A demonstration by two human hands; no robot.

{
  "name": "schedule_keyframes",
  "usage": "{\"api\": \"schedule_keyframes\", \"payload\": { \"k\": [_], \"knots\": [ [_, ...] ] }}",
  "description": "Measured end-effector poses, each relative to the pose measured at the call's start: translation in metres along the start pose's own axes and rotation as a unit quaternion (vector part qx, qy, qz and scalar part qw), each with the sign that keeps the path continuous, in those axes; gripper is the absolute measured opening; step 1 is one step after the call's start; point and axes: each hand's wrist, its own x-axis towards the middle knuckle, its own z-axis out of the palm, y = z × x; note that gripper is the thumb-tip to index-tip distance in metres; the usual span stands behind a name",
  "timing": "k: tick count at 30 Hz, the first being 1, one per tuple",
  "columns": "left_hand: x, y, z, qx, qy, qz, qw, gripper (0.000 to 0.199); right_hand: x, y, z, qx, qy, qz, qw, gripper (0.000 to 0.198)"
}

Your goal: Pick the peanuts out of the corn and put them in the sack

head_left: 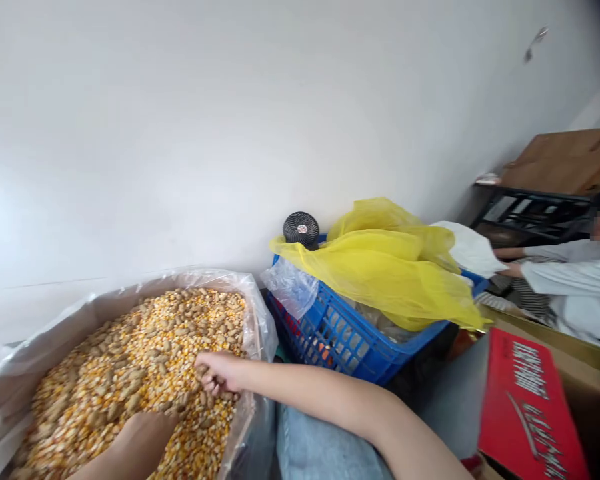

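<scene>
Left hand [157, 425]: forearm in over the near side of the plastic-lined carton [75, 327], fingers down among the contents and hidden; wide or narrow, cannot tell

Right hand [224, 373]: over the carton's right edge, fingers curled narrow, closed on a peanut [201, 371] that shows at the fingers

Corn kernels [97, 370]: yellow and pale, loose, filling the carton to a level below its rim

Loose peanuts [136, 385]: unshelled, tan, strewn over the corn kernels, many toward the far edge and through the middle, several just beside both hands

Clear liner [265, 313]: turned over the carton's far and right edges, crumpled at the far right corner

Denim trouser leg [325, 443]: light blue, below the right forearm, just outside the carton's right edge

Red panel [530, 407]: white lettering, well to the right

Blue crate [347, 343]: openwork plastic, beyond the right forearm, near the carton's far right corner

Clear bag [293, 287]: draped at the crate's left corner

Yellow mesh [395, 273]: heaped across the crate, overhanging its near edge

Black fan [301, 229]: small, round, at the crate's far left corner

White cloth [470, 250]: at the crate's right end, beside a co-worker's hands and pale sleeves [560, 277]

Brown box [560, 160]: on a black rack [540, 210]

Wall [220, 127]: pale, behind all
</scene>
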Motion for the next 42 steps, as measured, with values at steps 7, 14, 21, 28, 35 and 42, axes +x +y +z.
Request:
{"api": "schedule_keyframes", "payload": {
  "k": [7, 14, 21, 28, 35, 42],
  "knots": [
    [-0.017, 0.001, -0.014, 0.031, -0.016, 0.039, 0.999, 0.042, -0.014, 0.000, -0.041, 0.492, -0.110, -0.073, 0.860, 0.020],
    [-0.013, 0.002, -0.005, 0.033, -0.004, 0.053, 0.998, 0.038, -0.021, 0.003, -0.034, 0.525, -0.018, -0.057, 0.849, 0.023],
    [0.010, -0.012, 0.007, -0.020, 0.075, -0.029, 0.997, 0.033, -0.014, 0.003, -0.024, 0.173, 0.061, -0.063, 0.981, 0.019],
    [0.024, -0.017, 0.005, -0.051, 0.093, -0.061, 0.992, 0.028, 0.015, 0.004, -0.013, -0.384, 0.203, -0.162, 0.886, 0.027],
    [0.024, -0.024, -0.003, -0.258, 0.162, -0.097, 0.948, 0.027, 0.034, -0.001, -0.009, -0.347, 0.181, -0.120, 0.912, 0.011],
    [0.029, -0.044, -0.003, -0.875, 0.027, -0.085, 0.475, 0.032, 0.018, -0.009, -0.026, 0.436, 0.016, -0.117, 0.892, 0.020]
  ]
}}
